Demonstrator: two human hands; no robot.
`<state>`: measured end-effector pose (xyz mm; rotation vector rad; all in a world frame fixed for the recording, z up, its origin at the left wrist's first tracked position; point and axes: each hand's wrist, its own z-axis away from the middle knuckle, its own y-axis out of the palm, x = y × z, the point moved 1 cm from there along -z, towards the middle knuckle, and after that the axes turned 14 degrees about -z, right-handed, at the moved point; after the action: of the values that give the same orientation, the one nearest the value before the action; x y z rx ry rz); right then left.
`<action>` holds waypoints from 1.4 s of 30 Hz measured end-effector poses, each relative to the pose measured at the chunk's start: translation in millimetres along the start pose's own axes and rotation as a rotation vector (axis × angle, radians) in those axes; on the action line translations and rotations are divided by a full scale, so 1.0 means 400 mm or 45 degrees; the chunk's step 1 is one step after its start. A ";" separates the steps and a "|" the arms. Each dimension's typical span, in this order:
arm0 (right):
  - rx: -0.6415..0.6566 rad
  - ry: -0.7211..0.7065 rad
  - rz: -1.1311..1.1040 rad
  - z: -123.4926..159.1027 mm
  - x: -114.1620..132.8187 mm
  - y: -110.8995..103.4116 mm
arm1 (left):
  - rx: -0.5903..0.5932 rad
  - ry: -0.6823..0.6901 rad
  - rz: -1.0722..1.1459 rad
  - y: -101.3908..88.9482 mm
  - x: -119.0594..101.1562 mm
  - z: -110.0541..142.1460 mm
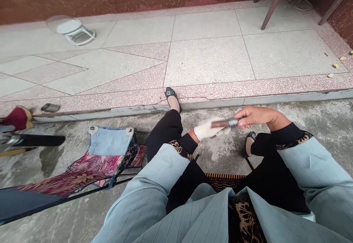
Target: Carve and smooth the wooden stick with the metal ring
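My left hand (206, 128) wears a white knit glove and is held out in front of my knees, its fingers pointing right and loosely bent. Across it, from my view, lies a short brown rod (220, 124) with silvery wire (233, 122) wound around one part. I cannot tell whether the rod touches the glove. My bare right hand (249, 117) is closed around the rod's right end, thumb and fingers pressed together, which hides that end.
A folding cloth recliner (110, 142) stands at my left. Beyond my feet runs a raised tiled step (209, 64). A small white stool (79, 35) and dark wooden legs (275, 2) stand on it. A dark tube (42, 140) and a maroon shoe (18, 118) show at far left.
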<state>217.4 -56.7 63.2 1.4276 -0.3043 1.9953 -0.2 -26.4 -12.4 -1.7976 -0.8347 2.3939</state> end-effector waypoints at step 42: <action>-0.651 0.694 1.110 -0.055 -0.058 -0.052 | 0.034 -0.068 -1.256 0.056 0.021 -0.011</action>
<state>218.2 -37.9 30.1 0.3905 -1.2310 2.5899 7.3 -41.2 -30.4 -0.9241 -1.2784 1.7580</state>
